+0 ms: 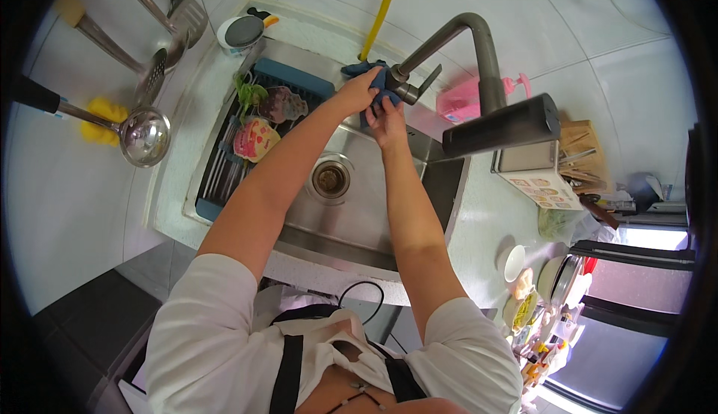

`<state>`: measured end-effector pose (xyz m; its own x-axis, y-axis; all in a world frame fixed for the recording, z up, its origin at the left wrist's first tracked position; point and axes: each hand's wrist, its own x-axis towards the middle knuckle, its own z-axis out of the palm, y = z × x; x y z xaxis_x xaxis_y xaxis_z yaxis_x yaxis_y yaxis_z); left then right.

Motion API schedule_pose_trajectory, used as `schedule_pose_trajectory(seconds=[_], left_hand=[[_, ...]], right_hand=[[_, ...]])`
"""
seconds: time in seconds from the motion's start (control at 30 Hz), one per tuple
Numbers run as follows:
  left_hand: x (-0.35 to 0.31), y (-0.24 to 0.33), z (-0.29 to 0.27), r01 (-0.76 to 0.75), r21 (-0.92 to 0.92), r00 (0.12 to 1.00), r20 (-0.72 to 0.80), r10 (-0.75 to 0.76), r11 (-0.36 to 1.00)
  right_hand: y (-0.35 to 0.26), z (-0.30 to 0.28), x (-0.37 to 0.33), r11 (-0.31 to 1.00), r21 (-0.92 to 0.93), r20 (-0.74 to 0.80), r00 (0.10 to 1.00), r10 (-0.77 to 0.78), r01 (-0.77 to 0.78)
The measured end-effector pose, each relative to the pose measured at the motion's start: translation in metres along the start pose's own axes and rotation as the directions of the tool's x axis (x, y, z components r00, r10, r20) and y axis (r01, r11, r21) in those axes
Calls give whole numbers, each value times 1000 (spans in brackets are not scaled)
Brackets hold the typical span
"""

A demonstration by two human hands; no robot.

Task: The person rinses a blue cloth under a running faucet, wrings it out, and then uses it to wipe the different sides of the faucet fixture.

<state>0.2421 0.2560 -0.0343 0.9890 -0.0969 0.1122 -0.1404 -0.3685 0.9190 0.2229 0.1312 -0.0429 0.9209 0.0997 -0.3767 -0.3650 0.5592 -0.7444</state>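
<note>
Both my arms reach over a steel sink point(340, 227) to the base of a dark grey faucet point(486, 62). A dark blue cloth point(380, 79) is bunched up against the faucet's left side. My left hand point(357, 94) has its fingers closed on the cloth from the left. Just below it, my right hand point(388, 124) pinches the cloth's lower part with its fingertips. Part of the cloth is hidden behind my fingers. The faucet's lever point(429, 81) sticks out to the right of the cloth.
A drying rack point(295, 77) on the sink's left holds leafy greens point(250, 94) and packaged food point(256, 140). Ladles and a spatula point(187, 17) hang on the left wall. The faucet's wide head point(501, 126) juts rightward, near a pink bottle point(458, 100) and a utensil holder point(527, 158).
</note>
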Motion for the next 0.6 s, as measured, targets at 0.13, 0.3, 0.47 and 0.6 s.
schedule_pose_trajectory(seconds=[0.13, 0.3, 0.47, 0.6], left_hand=[[14, 1, -3, 116, 406, 975, 126, -181, 907], [-1, -6, 5, 59, 569, 998, -47, -39, 821], [-24, -15, 28, 7, 742, 977, -148, 153, 670], [-41, -17, 28, -17, 844, 979, -96, 182, 536]], right_hand=[[-24, -21, 13, 932, -357, 29, 997, 76, -61], [-23, -18, 15, 780, -625, -38, 999, 6, -29], [14, -43, 33, 335, -906, 73, 873, -482, 261], [11, -21, -6, 72, -981, 131, 884, -448, 182]])
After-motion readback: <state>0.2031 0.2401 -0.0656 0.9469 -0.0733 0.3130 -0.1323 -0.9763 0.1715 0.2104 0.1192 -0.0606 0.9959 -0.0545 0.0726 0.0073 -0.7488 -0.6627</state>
